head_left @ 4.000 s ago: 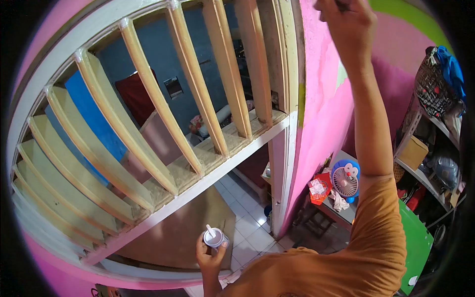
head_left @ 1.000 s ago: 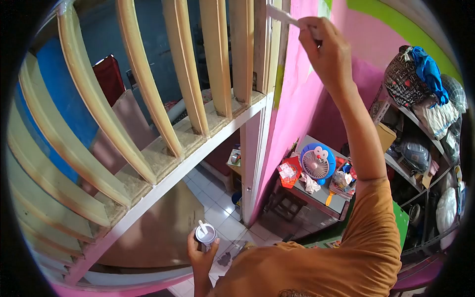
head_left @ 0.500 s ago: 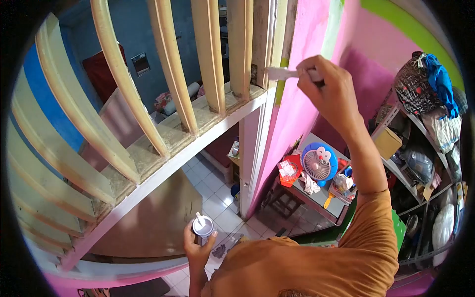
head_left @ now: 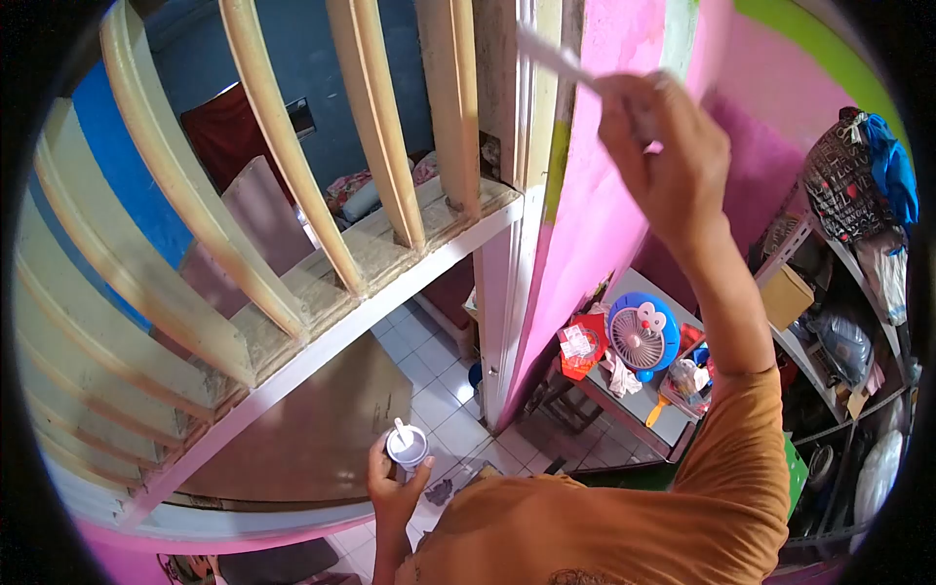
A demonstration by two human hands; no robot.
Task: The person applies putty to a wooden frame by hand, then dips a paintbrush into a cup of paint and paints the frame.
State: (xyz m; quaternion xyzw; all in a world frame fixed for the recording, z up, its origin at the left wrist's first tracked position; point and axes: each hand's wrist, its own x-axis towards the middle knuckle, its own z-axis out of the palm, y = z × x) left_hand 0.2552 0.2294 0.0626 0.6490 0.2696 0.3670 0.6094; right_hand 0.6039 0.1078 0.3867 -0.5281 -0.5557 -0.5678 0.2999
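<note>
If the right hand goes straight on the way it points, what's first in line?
The tool it holds likely meets the pale frame post first; depth is unclear, and they may already touch.

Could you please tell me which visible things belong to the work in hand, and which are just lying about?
Seemingly part of the work:
small cup, in the left hand
white stick, standing in the cup
brush-like tool, blurred, in the right hand
pale frame post, by the tool's tip

Just lying about:
blue fan
black patterned bag
brown box
</note>
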